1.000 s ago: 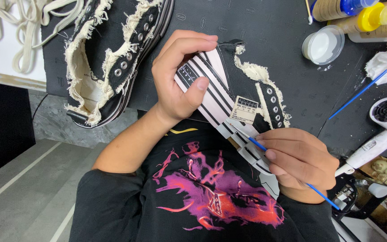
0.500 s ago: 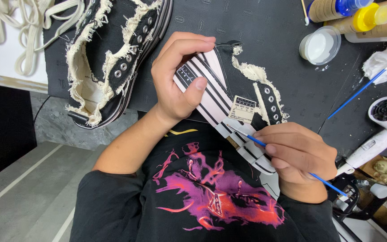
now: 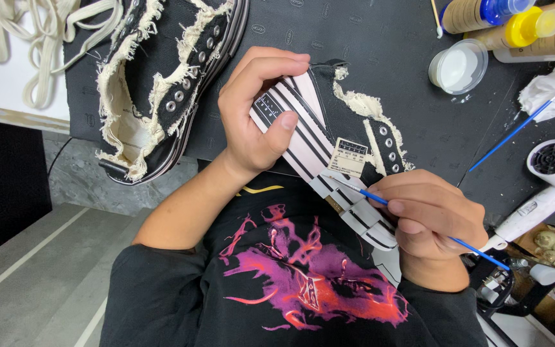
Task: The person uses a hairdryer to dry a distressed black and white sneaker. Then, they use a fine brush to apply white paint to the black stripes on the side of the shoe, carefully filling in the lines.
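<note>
Far right of the mat there's a tan squeeze bottle with a blue cap (image 3: 483, 11), another with a yellow cap (image 3: 534, 27), and just near of them a small round white tub (image 3: 458, 66). A cream rectangular tag (image 3: 348, 157) sits on the tongue of the sneaker you're working on.

Surface is a dark cutting mat (image 3: 380, 45) on a white bench; grey floor below on the left. Second frayed black sneaker (image 3: 162, 83) lies far left, white hair dryer (image 3: 544, 180) at the right edge.

Your left hand (image 3: 258, 115) is clamped around the striped sneaker (image 3: 319, 141) — thumb across the sole. Your right hand (image 3: 428, 215) pinches a thin blue paintbrush (image 3: 380, 198), tip on the sole's edge, right between both hands.
</note>
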